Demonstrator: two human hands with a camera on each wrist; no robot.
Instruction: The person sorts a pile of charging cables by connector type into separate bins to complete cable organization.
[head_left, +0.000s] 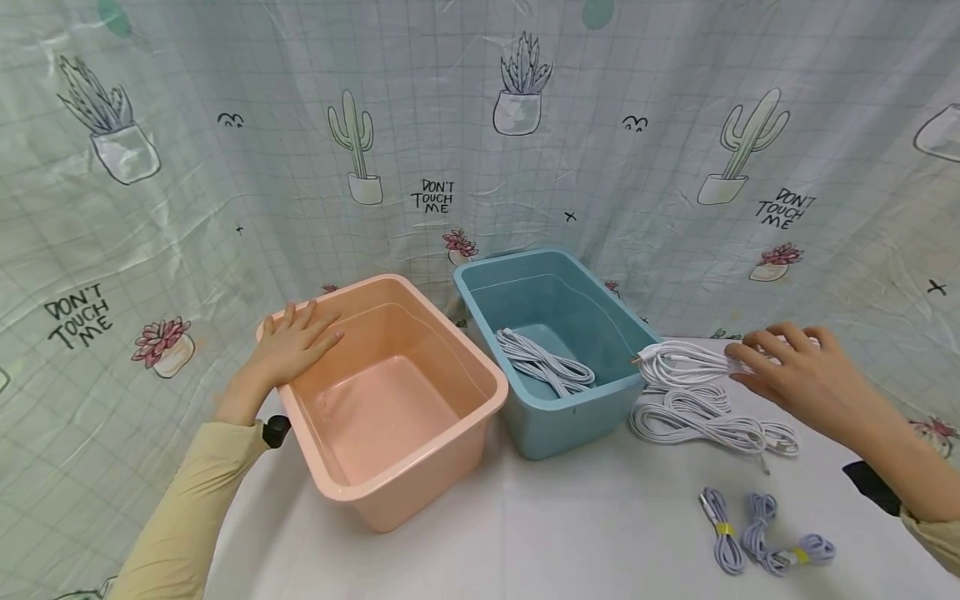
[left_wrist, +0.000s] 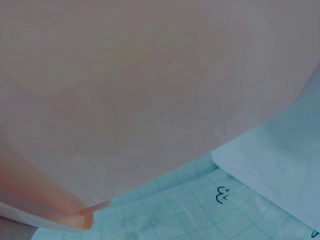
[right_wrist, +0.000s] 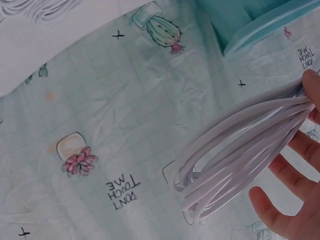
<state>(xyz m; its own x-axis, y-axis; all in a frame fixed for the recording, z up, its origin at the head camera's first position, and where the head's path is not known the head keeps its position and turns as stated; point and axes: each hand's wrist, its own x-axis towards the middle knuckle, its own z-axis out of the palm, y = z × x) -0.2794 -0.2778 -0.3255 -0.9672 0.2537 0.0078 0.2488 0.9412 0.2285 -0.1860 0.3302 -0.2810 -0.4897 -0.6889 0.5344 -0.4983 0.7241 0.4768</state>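
Observation:
With its fingers spread, my left hand (head_left: 294, 343) rests on the left rim of a pink plastic bin (head_left: 450, 446). The bottom of that bin is bare. My right hand (head_left: 813, 379) pinches one end of a coiled white cable (head_left: 684, 363), raised beside the right corner of a blue plastic bin (head_left: 570, 429). In the right wrist view the cable's loops (right_wrist: 245, 145) hang from the thumb and fingers. Another white cable bundle (head_left: 543, 362) lies inside the blue bin. More coiled white cable (head_left: 712, 423) lies on the table under the right hand.
Small lilac cable bundles, one with a yellow tie (head_left: 723, 529) and others beside it (head_left: 780, 537), lie at the table's front right. The white table (head_left: 555, 525) runs below both bins. A patterned curtain (head_left: 442, 142) hangs behind and around them.

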